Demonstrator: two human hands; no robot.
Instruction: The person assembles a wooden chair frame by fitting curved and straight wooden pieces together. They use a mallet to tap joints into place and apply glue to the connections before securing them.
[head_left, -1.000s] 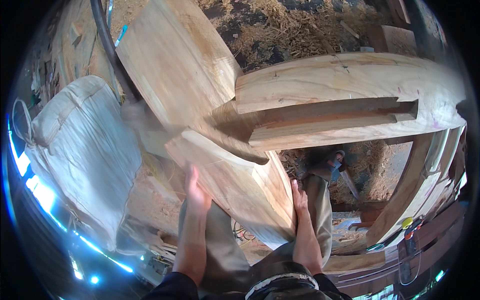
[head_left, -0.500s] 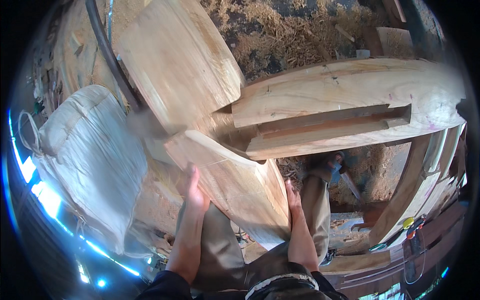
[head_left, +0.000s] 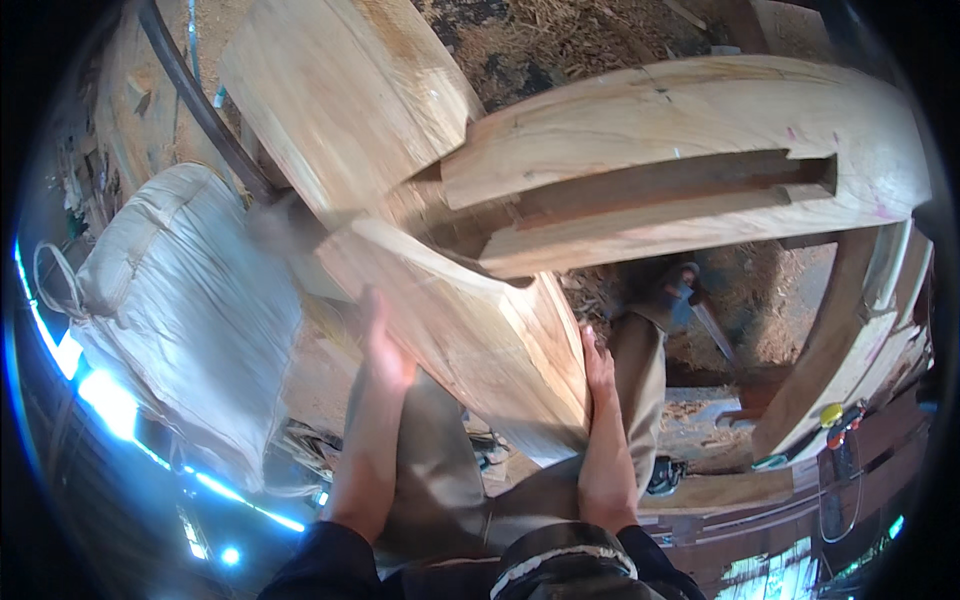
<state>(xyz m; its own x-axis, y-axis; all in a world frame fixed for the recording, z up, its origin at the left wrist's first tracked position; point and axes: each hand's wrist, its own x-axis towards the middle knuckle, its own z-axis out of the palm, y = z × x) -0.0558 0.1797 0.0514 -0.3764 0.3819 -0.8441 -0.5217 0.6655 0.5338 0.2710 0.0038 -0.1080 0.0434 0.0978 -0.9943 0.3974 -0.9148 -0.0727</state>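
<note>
A thick, pale wooden block (head_left: 450, 335) slants across my lap between my hands. Its far end meets a joint where a broad timber (head_left: 345, 95) and a long curved timber (head_left: 690, 125) come together. My left hand (head_left: 388, 350) is against the block's left side, thumb up, its other fingers mostly hidden by the wood. On the opposite side my right hand (head_left: 598, 365) presses along the block's edge, fingers pointing away from me. Between them the two hands hold the block. A long slot (head_left: 670, 190) is cut into the curved timber.
A stuffed white sack (head_left: 190, 320) stands at the left, near a dark curved bar (head_left: 205, 110). Wood shavings (head_left: 560, 40) cover the ground beyond. A saw-like blade (head_left: 712, 328) lies past my right knee. Curved timbers (head_left: 830, 360) and a tool with a yellow part (head_left: 832, 415) are at the right.
The view has shifted, so the timbers sit higher in the picture, most of all at the right. Both hands stay on the sides of the block.
</note>
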